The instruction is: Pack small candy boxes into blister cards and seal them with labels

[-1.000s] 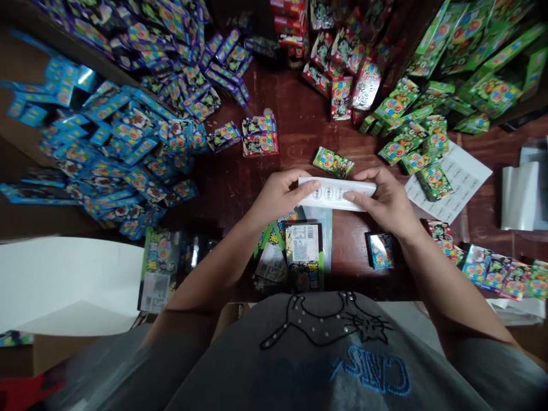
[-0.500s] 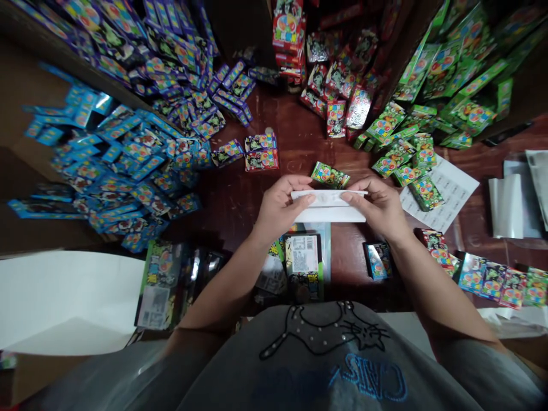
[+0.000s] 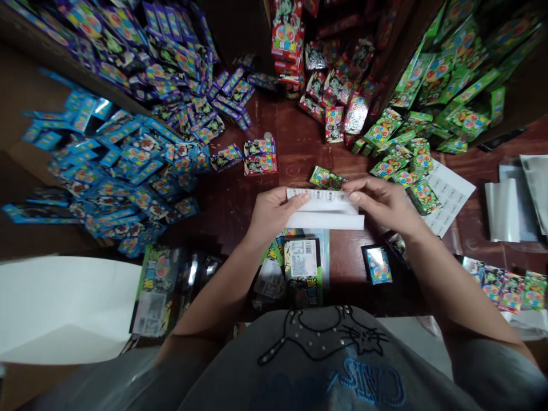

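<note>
A folded white sticker sheet (image 3: 323, 201) with round printed marks along its upper strip is held out over the table. My left hand (image 3: 269, 214) pinches its left end, thumb on top. At the right end, my right hand (image 3: 381, 205) has its thumb and fingertips closed on the sheet's edge; whether a sticker is lifted there I cannot tell. Just beyond the sheet lies a green candy box (image 3: 326, 177), partly covered by the right fingertips. Below the sheet, a black-and-green printed pouch (image 3: 302, 265) with a white label rests on the table.
Heaps of blue boxes (image 3: 128, 165), purple boxes (image 3: 180, 63), red boxes (image 3: 334, 85) and green boxes (image 3: 432, 85) spill from cartons around the far side. Another label sheet (image 3: 456, 191) lies to the right. A blue box (image 3: 379, 265) sits near my right forearm.
My right hand has shifted slightly right, its thumb now at the sheet's right edge. The sheet has tilted and opened at its fold, showing the round printed marks.
</note>
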{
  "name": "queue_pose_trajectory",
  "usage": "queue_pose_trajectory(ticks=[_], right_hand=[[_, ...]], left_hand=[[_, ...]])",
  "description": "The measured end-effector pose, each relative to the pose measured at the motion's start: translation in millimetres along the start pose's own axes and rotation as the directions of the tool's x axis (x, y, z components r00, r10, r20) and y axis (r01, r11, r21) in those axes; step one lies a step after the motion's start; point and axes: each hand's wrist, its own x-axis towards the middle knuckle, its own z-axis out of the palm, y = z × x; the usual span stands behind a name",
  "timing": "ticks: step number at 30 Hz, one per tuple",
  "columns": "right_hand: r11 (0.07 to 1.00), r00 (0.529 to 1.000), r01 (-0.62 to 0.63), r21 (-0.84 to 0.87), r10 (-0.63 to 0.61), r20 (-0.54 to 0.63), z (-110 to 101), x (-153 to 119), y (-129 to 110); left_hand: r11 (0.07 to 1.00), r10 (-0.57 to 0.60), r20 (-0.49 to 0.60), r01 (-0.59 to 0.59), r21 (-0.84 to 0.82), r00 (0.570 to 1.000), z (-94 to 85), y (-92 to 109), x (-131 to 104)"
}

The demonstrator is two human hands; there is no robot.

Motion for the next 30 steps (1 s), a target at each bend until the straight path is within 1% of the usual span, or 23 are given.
queue_pose_trajectory(ticks=[2, 4, 6, 8, 10, 12, 13, 14, 15, 16, 17, 18, 19, 20, 21, 22, 24, 26, 28, 30], right_hand=[[0.995, 0.996, 0.066, -0.071, -0.061, 0.063, -13.0, 8.9, -6.3], [0.977, 0.98, 0.151, -0.15, -0.128, 0.151, -22.0, 18.1, -11.4], [0.954, 0.957, 0.226, -0.199, -0.179, 0.227, -25.5, 25.2, -14.7], [0.938, 0.941, 0.272, -0.216, -0.213, 0.261, -24.5, 28.2, -16.7], [0.93, 0.939, 0.296, -0.217, -0.242, 0.246, -21.9, 25.4, -19.0], [0.924, 0.944, 0.317, -0.213, -0.287, 0.161, -20.7, 16.6, -22.4], [0.925, 0.948, 0.319, -0.207, -0.306, 0.093, -20.9, 10.3, -24.4], [0.928, 0.947, 0.317, -0.197, -0.319, 0.021, -21.5, 3.1, -26.5], [0.933, 0.945, 0.311, -0.181, -0.324, -0.046, -22.0, -4.7, -28.6], [0.941, 0.946, 0.296, -0.162, -0.313, -0.09, -21.7, -12.7, -30.5], [0.953, 0.953, 0.269, -0.136, -0.284, -0.103, -20.1, -20.5, -32.3], [0.966, 0.966, 0.236, -0.103, -0.244, -0.081, -16.8, -27.7, -33.9], [0.978, 0.978, 0.201, -0.062, -0.203, -0.038, -11.7, -33.8, -35.5], [0.988, 0.988, 0.156, -0.017, -0.155, 0.025, -4.9, -38.6, -37.0], [0.994, 0.99, 0.107, 0.032, -0.11, 0.091, 3.1, -42.0, -38.4], [0.995, 0.985, 0.064, 0.077, -0.076, 0.155, 11.8, -43.9, -39.7], [0.99, 0.966, 0.011, 0.137, -0.046, 0.255, 29.0, -44.0, -41.7], [0.988, 0.945, -0.016, 0.154, -0.036, 0.326, 43.6, -40.9, -42.7], [0.987, 0.927, -0.033, 0.157, -0.028, 0.374, 54.8, -36.8, -42.1], [0.987, 0.911, -0.045, 0.151, -0.021, 0.411, 63.1, -33.3, -39.9]], left_hand=[[1.0, 0.001, 0.015, -0.001, 0.007, 1.0, -1.0, -0.3, 1.1], [1.0, 0.0, 0.032, -0.001, 0.023, 0.999, -1.6, -1.3, 2.9], [0.999, 0.0, 0.044, -0.001, 0.039, 0.999, -1.2, -3.6, 5.8], [0.998, -0.016, 0.053, 0.013, 0.054, 0.998, -0.3, -7.8, 10.3], [0.996, -0.038, 0.063, 0.033, 0.079, 0.997, -1.3, -13.1, 15.0], [0.991, -0.021, 0.067, 0.012, 0.134, 0.998, -7.5, -17.7, 15.8], [0.983, 0.021, 0.043, -0.028, 0.184, 0.999, -12.9, -19.2, 12.8], [0.963, 0.083, -0.005, -0.079, 0.256, 0.997, -19.3, -20.0, 6.7], [0.928, 0.158, -0.065, -0.126, 0.35, 0.985, -26.2, -20.4, -2.6], [0.876, 0.232, -0.116, -0.155, 0.457, 0.966, -32.7, -20.6, -14.8], [0.813, 0.286, -0.131, -0.168, 0.558, 0.949, -38.2, -20.8, -28.9], [0.753, 0.306, -0.098, -0.178, 0.633, 0.947, -42.2, -21.4, -43.9], [0.709, 0.286, -0.027, -0.193, 0.678, 0.958, -44.6, -22.5, -58.3], [0.687, 0.242, 0.054, -0.21, 0.696, 0.969, -45.6, -23.8, -71.2], [0.686, 0.197, 0.119, -0.224, 0.692, 0.973, -45.4, -25.1, -81.7], [0.702, 0.167, 0.156, -0.229, 0.674, 0.973, -44.5, -26.0, -89.6], [0.763, 0.171, 0.147, -0.225, 0.606, 0.974, -42.0, -25.1, -98.6], [0.838, 0.18, 0.125, -0.218, 0.5, 0.976, -39.5, -20.6, -102.1], [0.905, 0.133, 0.126, -0.172, 0.39, 0.983, -36.4, -14.2, -104.4], [0.942, 0.079, 0.129, -0.116, 0.316, 0.989, -32.2, -8.4, -107.3]])
